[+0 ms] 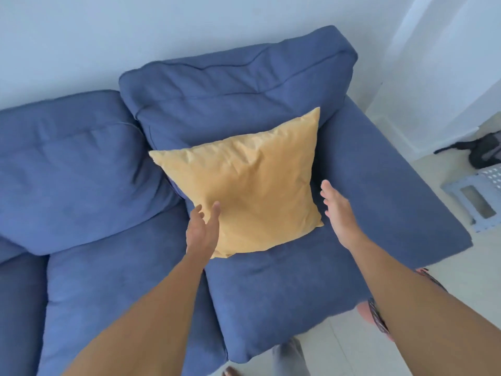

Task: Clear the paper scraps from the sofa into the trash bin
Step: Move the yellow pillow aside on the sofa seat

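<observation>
Two bare hands, left hand (204, 226) and right hand (337, 213), are reaching open-palmed and empty toward a square, crinkled yellow pillow (244, 183) leaning on a plush blue fabric sofa (271, 289).

No readable text, labels, brands, numbers or signs anywhere in view.

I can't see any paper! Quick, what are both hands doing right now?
Left hand: open, empty, fingers at the yellow pillow's near edge.
Right hand: open, empty, beside the pillow's right edge, not gripping it.
</observation>
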Motion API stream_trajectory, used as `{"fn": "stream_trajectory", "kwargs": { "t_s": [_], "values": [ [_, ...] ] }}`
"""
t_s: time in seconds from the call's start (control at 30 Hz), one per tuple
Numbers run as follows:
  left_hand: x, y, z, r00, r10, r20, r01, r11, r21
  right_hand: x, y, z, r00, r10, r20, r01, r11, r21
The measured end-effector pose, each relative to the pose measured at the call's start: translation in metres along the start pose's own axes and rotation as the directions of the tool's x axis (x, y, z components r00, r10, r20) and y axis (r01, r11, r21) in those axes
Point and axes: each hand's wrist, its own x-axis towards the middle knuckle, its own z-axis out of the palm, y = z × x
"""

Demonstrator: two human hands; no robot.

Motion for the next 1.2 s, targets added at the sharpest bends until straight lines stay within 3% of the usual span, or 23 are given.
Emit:
{"fn": "stream_trajectory", "kwargs": {
  "t_s": [0.1,0.2,0.43,0.63,0.73,1.03,1.2],
  "values": [
    [0.029,-0.011,-0.012,0.990,-0.132,-0.049,0.129,0.990,-0.057,0.027,-0.007,0.015,0.998,0.010,0.066,-0.009,1.000,-0.015],
    [0.061,-0.017,-0.012,0.984,-0.172,-0.054,0.166,0.981,-0.101,0.063,-0.005,0.024,0.994,0.015,0.110,-0.011,0.999,-0.030],
    [0.112,-0.032,0.004,0.982,-0.144,0.119,0.175,0.928,-0.327,0.127,0.006,0.029,0.982,0.021,0.189,-0.025,1.000,0.019],
    [0.127,-0.024,0.016,0.992,-0.097,0.085,0.124,0.895,-0.427,0.141,-0.004,0.034,0.973,0.012,0.230,-0.017,1.000,0.022],
    [0.118,-0.020,0.005,0.993,-0.079,0.091,0.110,0.897,-0.427,0.129,-0.014,0.030,0.985,-0.018,0.170,0.017,1.000,0.007],
    [0.073,-0.026,-0.098,0.967,-0.166,0.191,0.236,0.865,-0.443,0.037,-0.035,0.070,0.993,-0.079,0.090,0.084,0.995,-0.059],
    [0.047,-0.062,-0.198,0.950,-0.263,0.166,0.308,0.862,-0.402,-0.030,-0.031,0.145,0.983,0.018,0.185,0.010,0.989,-0.151]
  ]
}}
